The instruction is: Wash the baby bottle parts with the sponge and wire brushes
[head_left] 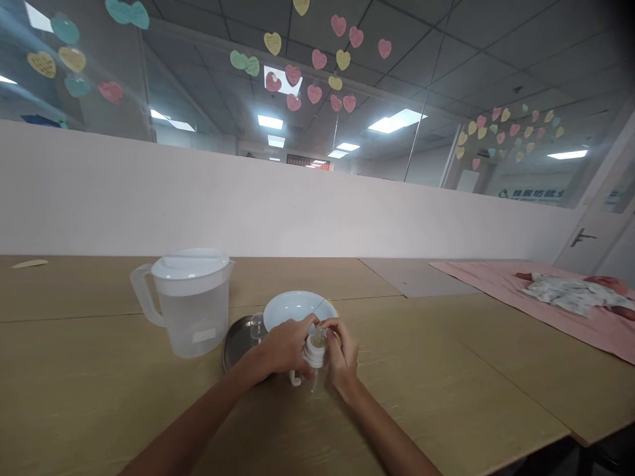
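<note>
A baby bottle with a white collar, a clear teat and a curved white handle is between my hands, above the table. My left hand wraps around its left side near the collar. From the other side, the fingers of my right hand close on the teat and collar, their tips meeting those of the left. My fingers hide part of the bottle. Just beyond stands a white bowl. Partly behind my left hand lies a round metal tray, with a small clear cap on it.
A lidded clear pitcher stands on the wooden table at left. Far right, a baby-like figure in pale clothing lies on a pink cloth. A flat pale object lies far left. A white wall borders the back.
</note>
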Demonstrator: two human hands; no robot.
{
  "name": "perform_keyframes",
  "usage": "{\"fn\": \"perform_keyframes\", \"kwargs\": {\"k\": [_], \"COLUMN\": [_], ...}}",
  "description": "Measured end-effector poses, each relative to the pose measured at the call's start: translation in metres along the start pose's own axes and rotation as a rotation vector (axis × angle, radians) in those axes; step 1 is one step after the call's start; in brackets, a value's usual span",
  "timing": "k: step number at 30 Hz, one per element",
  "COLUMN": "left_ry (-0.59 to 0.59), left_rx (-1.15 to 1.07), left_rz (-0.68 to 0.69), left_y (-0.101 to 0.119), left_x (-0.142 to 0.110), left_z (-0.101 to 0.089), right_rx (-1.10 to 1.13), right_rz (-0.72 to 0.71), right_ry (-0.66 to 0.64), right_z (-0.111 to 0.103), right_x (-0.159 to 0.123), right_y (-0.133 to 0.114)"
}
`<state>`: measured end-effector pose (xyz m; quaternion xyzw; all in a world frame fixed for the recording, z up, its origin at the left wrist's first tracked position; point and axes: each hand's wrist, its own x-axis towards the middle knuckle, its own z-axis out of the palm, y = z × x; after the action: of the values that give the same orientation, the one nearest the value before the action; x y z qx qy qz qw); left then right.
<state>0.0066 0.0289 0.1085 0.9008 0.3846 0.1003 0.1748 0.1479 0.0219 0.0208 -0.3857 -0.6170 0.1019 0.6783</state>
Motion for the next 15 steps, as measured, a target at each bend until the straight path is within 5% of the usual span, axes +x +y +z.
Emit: {"fn": "perform_keyframes", "kwargs": {"k": [9, 15], "left_ry": [-0.038, -0.043], "left_rx": [-0.039, -0.091], "left_rz": [-0.022, 0.018], "left_y": [-0.007, -0.013], "left_x": [0.003, 0.003], "left_z": [-0.002, -0.003], "right_rx": [0.067, 0.135], "right_rz": [0.063, 0.055], "right_ry": [-0.044, -0.482], "right_z": [-0.006, -0.018], "right_x": [0.007, 0.028], "right_y": [0.009, 0.004]}}
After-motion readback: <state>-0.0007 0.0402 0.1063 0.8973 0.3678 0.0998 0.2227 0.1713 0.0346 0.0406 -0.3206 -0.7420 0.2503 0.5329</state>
